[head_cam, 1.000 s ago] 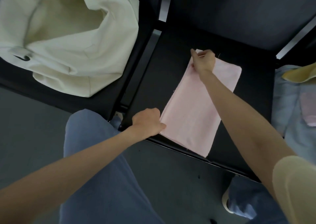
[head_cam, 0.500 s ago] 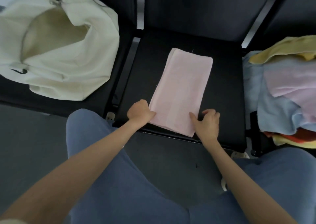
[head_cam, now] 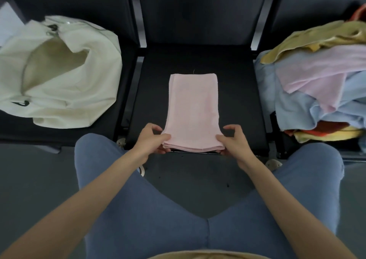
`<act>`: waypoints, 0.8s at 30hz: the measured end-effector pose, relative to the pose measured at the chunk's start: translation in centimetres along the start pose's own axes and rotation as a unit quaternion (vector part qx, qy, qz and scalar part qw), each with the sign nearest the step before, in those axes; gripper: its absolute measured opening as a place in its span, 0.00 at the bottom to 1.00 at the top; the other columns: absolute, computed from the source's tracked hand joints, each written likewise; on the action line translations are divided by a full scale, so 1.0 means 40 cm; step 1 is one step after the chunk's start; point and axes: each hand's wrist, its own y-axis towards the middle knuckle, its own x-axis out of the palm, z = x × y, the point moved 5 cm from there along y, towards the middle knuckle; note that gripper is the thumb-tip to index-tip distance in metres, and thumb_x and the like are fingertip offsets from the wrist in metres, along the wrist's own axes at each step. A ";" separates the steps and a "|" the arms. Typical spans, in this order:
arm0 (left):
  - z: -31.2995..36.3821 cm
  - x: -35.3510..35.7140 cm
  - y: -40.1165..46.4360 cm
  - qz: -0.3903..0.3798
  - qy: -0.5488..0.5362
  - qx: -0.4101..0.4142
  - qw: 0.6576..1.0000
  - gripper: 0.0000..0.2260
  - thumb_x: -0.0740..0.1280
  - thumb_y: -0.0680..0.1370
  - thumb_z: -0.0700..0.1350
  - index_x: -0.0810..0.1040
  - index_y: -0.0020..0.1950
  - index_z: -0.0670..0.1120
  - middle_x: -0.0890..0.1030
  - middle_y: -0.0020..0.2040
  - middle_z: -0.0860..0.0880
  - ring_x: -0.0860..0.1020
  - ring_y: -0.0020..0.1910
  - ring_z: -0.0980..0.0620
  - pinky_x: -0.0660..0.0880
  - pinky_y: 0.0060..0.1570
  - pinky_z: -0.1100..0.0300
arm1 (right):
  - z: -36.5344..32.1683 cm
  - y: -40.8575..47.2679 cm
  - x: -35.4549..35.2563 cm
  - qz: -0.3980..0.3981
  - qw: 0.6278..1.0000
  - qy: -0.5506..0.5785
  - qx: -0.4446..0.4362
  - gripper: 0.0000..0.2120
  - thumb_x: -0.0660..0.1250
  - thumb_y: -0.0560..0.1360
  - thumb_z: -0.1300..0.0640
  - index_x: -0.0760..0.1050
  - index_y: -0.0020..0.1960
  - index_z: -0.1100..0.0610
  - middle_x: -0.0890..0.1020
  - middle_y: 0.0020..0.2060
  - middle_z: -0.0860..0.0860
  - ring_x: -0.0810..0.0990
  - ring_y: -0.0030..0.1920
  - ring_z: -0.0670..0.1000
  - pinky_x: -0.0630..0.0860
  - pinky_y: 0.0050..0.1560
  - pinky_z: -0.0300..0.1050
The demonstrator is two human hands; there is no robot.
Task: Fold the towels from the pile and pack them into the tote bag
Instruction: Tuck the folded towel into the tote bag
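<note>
So the pink towel (head_cam: 193, 112), folded into a long strip, is lying on the middle black seat (head_cam: 237, 104). Its near corners are being pinched by the left hand (head_cam: 153, 140) and right hand (head_cam: 234, 142), thumbs on top. The cream tote bag (head_cam: 65, 74) is sitting open on the left seat, and the towel pile (head_cam: 320, 84) is heaped on the right one.

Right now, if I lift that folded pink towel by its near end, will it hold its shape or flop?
Probably flop: the pink towel is soft layered cloth, so its far end should sag. The layers pinched by the left hand and right hand may slide apart. It looks light.
</note>
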 end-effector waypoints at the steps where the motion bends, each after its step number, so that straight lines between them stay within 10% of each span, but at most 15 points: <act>1: 0.002 -0.003 -0.012 -0.006 -0.012 0.010 1.000 0.13 0.69 0.75 0.37 0.71 0.56 0.46 0.81 0.38 0.42 0.80 0.27 0.49 0.77 0.26 0.61 | 0.001 -0.008 -0.006 -0.018 1.000 0.025 0.003 0.13 0.65 0.76 0.62 0.67 0.58 0.52 0.80 0.38 0.53 0.77 0.28 0.46 0.74 0.29 0.38; 6: 0.019 0.001 -0.042 -0.080 -0.168 -0.046 0.981 0.03 0.68 0.77 0.39 0.80 0.48 0.41 0.82 0.39 0.42 0.83 0.33 0.49 0.81 0.35 0.60 | 0.004 -0.010 -0.020 -0.101 0.966 0.224 0.080 0.08 0.65 0.76 0.64 0.80 0.53 0.62 0.80 0.38 0.54 0.77 0.33 0.47 0.76 0.33 0.37; 15: 0.088 0.048 0.079 -0.119 -0.530 -0.159 0.824 0.20 0.62 0.80 0.43 0.68 0.65 0.29 0.79 0.56 0.31 0.81 0.55 0.37 0.77 0.57 0.47 | -0.068 0.064 0.017 -0.073 0.863 0.478 0.143 0.17 0.63 0.75 0.65 0.70 0.62 0.69 0.82 0.53 0.63 0.83 0.53 0.59 0.77 0.60 0.49; 20: 0.094 0.068 0.151 -0.075 -0.526 -0.147 0.834 0.19 0.63 0.79 0.42 0.68 0.65 0.31 0.78 0.58 0.32 0.80 0.56 0.39 0.76 0.60 0.48 | -0.076 0.130 0.041 -0.036 0.873 0.463 0.149 0.25 0.64 0.73 0.66 0.63 0.68 0.70 0.80 0.54 0.64 0.83 0.52 0.59 0.79 0.56 0.49; 24: 0.091 0.073 0.180 -0.056 -0.411 -0.076 0.907 0.13 0.63 0.79 0.42 0.72 0.61 0.38 0.78 0.60 0.38 0.79 0.58 0.42 0.74 0.63 0.48 | -0.070 0.166 0.047 -0.018 0.902 0.419 0.106 0.20 0.64 0.75 0.64 0.66 0.65 0.68 0.78 0.58 0.64 0.82 0.54 0.59 0.78 0.58 0.51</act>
